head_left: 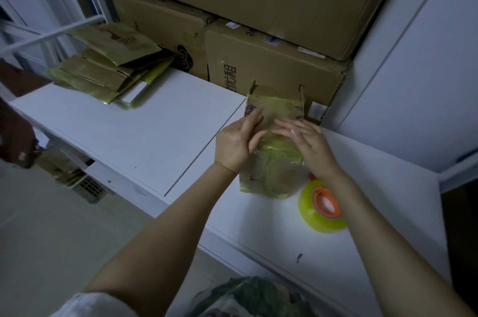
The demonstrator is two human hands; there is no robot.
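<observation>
White bench point(144, 132) over pale floor point(51, 213), with a tape roll point(322, 209) near the front, just right of the box point(271, 164). The box lies mid-bench, taped over, flaps up at its far end. The left hand point(236, 142) and right hand point(309, 143) press flat on it, fingers straight. Behind: a packet stack point(108, 68) far left, cartons point(258, 57) at the back.

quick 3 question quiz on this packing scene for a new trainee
1. True or false: the left hand and right hand both touch the box.
2. The tape roll lies nearest which wrist? A) left B) right
3. Fill in: behind the box stand stacked brown ____.

Key: 1 true; 2 B; 3 cartons.
</observation>
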